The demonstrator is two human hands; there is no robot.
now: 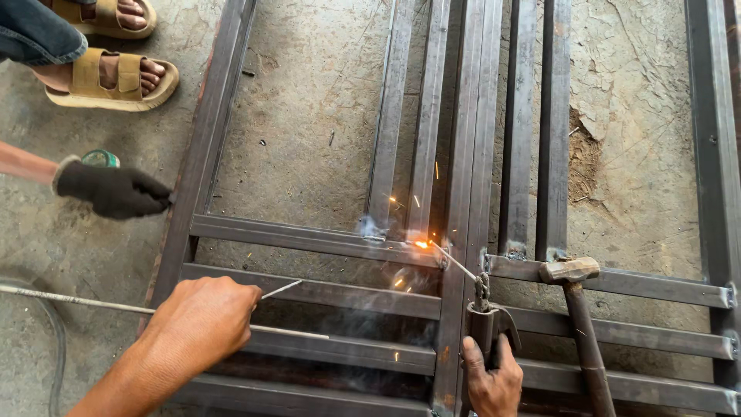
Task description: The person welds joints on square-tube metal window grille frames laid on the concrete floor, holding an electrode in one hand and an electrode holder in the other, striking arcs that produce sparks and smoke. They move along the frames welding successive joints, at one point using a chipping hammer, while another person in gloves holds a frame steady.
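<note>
My right hand [494, 382] grips a metal electrode holder [486, 320] at the bottom centre. Its thin welding rod [454, 261] slants up-left to a joint in the steel tube frame [309, 235], where an orange glow and sparks [421, 244] show, with smoke drifting below. My left hand [202, 320] rests knuckles-up on a lower crossbar, closed around spare welding rods [77, 303] that stick out on both sides of it. A hammer [575, 297] lies on the frame just right of the holder, its head on a crossbar.
Another person's black-gloved hand [116, 189] touches the frame's left upright. Their sandalled feet [108, 77] stand at the top left on the concrete floor [309, 116]. A cable [55, 355] curves at the bottom left. Loose steel tubes [540, 131] lie upright across the frame.
</note>
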